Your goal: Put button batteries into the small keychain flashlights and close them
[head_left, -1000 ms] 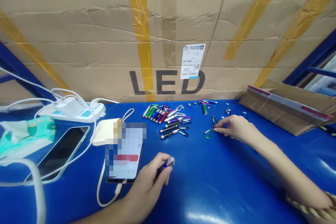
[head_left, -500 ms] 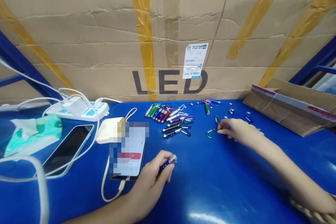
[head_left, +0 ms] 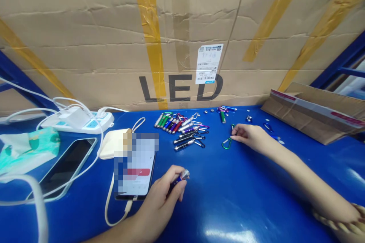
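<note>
My left hand (head_left: pixel 164 193) is closed round a small blue-purple flashlight (head_left: pixel 177 179), its silver head poking out past thumb and forefinger. Further right, my right hand (head_left: pixel 245 134) has its fingertips pinched together on the table, over a green carabiner (head_left: pixel 232 126) that they partly cover. Close by its fingertips lies another green carabiner (head_left: pixel 227 143). Between the hands, towards the back, several small flashlights (head_left: pixel 186 144) with carabiner clips lie in a row. Behind the right hand are a green flashlight (head_left: pixel 222 117) and a blue carabiner (head_left: pixel 267 127).
A phone (head_left: pixel 137 171) on a cable lies left of my left hand, with a power bank (head_left: pixel 111 144) behind it. Further left are a second phone (head_left: pixel 67 167), a tissue pack (head_left: pixel 42 144) and a power strip (head_left: pixel 99 123). An open cardboard box (head_left: pixel 302 121) stands right; a large carton (head_left: pixel 114 53) blocks the back.
My right hand has shifted slightly left and away from me, covering more of the upper green carabiner. My left hand keeps its flashlight. The view has swung slightly.
</note>
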A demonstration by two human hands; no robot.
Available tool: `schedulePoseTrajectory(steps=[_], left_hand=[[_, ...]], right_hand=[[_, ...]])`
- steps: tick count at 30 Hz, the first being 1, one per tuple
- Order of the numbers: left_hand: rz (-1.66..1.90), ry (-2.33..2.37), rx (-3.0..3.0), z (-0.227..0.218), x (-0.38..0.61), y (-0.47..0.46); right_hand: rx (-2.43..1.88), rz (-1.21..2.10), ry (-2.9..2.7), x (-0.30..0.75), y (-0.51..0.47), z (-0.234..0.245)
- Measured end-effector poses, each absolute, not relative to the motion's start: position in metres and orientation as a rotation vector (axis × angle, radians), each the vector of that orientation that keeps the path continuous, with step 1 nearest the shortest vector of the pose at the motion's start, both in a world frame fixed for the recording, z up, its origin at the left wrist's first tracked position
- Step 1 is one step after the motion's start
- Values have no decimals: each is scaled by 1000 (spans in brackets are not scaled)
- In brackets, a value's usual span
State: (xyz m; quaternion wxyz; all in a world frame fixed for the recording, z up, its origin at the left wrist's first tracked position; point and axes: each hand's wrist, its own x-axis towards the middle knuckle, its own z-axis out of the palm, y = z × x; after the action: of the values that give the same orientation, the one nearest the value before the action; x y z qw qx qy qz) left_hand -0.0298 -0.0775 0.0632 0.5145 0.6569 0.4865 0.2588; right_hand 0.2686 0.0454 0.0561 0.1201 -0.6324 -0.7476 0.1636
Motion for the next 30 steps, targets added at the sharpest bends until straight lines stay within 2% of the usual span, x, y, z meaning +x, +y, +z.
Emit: schedulePoseTrajectory(steps=[3, 6, 10, 22, 30], left_hand=[[614, 1163, 1572, 64, -30, -78], [615, 1167, 1568, 64, -30, -77], [627, 1174, 1568, 63, -31, -77], [612, 1165, 1553, 64, -32, -77], [607, 1167, 1565, 64, -31, -76]], right_hand=[[-1836, 540, -2088, 272, 48, 57], [-1863, 463, -2057, 273, 49, 57], [-1863, 390, -2091, 272, 50, 57], [-1896, 439, -2165, 271, 50, 53], [-1712, 404, -2326, 272, 49, 58]])
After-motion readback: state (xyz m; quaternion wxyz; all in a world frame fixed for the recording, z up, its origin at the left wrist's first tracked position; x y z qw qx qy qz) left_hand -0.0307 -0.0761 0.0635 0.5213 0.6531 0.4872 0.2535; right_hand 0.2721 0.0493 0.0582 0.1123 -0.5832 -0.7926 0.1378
